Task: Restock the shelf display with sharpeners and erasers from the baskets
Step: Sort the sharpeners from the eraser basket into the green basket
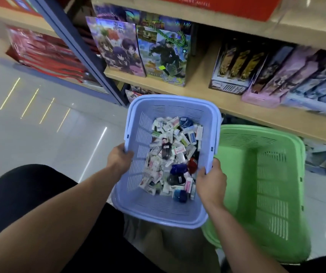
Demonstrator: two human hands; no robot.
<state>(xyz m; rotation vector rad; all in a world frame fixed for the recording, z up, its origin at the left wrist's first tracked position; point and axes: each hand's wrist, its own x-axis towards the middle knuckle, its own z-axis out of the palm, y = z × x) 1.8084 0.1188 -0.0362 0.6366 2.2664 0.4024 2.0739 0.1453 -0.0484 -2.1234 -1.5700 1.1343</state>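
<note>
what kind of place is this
Probably a stationery shop: wooden shelves stocked with illustrated gift bags, a red Faber-Castell box above, and a blue basket of small packaged erasers and sharpeners.

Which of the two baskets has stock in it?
The blue basket holds the small packets; the green basket on its right shows none inside.

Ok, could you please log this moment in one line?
left hand: grips blue basket, left rim | right hand: grips right rim | inside: erasers, sharpeners | green basket: on its right
</note>
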